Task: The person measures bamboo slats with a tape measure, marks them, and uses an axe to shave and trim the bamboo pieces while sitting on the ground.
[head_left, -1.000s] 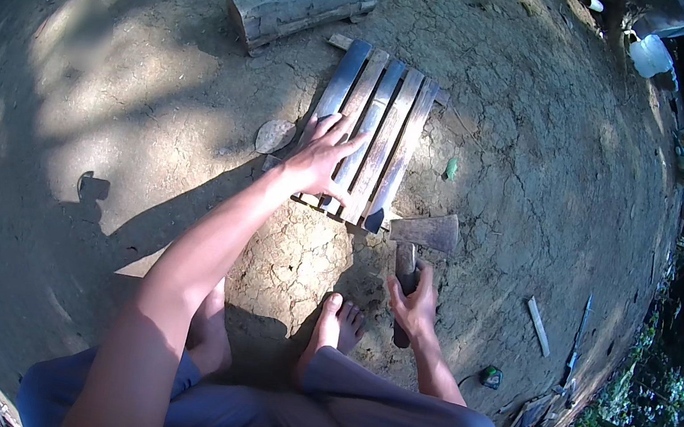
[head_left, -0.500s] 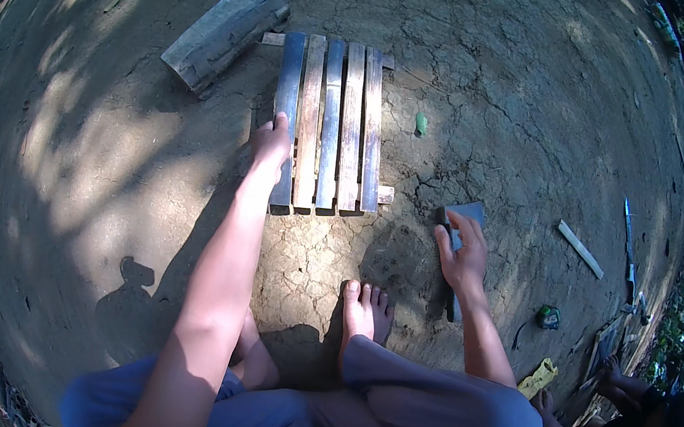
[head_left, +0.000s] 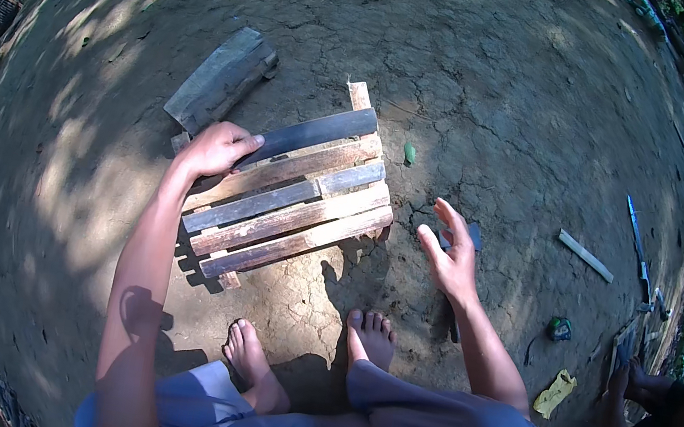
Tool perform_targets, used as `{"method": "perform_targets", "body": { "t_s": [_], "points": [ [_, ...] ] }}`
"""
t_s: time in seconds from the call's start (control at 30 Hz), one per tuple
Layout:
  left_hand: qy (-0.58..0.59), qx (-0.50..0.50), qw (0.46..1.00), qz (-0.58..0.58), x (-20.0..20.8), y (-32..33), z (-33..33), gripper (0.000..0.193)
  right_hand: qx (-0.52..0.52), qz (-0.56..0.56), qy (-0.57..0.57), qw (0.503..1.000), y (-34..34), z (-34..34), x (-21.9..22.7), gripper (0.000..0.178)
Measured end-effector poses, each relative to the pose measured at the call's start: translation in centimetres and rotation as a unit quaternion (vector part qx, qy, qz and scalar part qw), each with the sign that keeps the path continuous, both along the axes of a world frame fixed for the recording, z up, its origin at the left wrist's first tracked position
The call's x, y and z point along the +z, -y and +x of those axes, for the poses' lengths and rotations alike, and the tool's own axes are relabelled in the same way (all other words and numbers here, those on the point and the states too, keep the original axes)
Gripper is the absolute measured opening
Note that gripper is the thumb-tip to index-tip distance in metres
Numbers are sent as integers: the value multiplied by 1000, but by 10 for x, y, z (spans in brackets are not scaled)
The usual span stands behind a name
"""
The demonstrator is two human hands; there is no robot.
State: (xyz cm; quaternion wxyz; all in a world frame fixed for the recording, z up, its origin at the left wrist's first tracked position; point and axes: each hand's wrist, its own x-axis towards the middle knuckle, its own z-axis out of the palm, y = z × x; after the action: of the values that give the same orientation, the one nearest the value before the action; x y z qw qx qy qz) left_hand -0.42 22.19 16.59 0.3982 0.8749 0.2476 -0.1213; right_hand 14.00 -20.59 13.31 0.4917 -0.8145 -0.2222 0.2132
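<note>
My left hand (head_left: 212,150) is closed on the far-left edge of a small rack of bamboo slats (head_left: 302,191), its thumb over the dark outermost slat. Several dark and pale slats lie side by side across two crosspieces, whose ends stick out. The rack sits slantwise, partly raised, with its shadow on the ground below. To its right, my right hand (head_left: 453,259) hovers with fingers apart and nothing in it. Beneath that hand lies a tool with a flat grey head (head_left: 471,236); hand and wrist hide most of it, so its kind is unclear.
A split log (head_left: 221,79) lies beyond the rack at the left. On the right are a pale wooden strip (head_left: 585,256), a long blade (head_left: 636,228), a dark green round object (head_left: 559,329) and a yellowish scrap (head_left: 555,393). Another person's legs (head_left: 621,396) show at the lower right.
The rack has turned clockwise, from slats pointing away from me to slats running slantwise across, and come nearer. My left hand moved left with it. My right hand shifted slightly, staying open.
</note>
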Motion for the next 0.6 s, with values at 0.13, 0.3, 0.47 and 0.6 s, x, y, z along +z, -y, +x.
{"method": "perform_targets", "body": {
  "t_s": [0.13,0.3,0.47,0.6],
  "points": [
    [-58,-150,987,25,26,8,24,50,39,127,-338,932,-42,10,-1,81],
    [142,-189,946,222,27,30,44,36,-32,134,-428,893,-52,-13,-57,35],
    [276,306,903,117,-4,42,-5,35,-130,77,-491,858,-48,-34,-86,27],
    [61,545,836,11,-91,94,-115,57,-114,83,-527,838,-58,-57,-81,22]
  ]
}}
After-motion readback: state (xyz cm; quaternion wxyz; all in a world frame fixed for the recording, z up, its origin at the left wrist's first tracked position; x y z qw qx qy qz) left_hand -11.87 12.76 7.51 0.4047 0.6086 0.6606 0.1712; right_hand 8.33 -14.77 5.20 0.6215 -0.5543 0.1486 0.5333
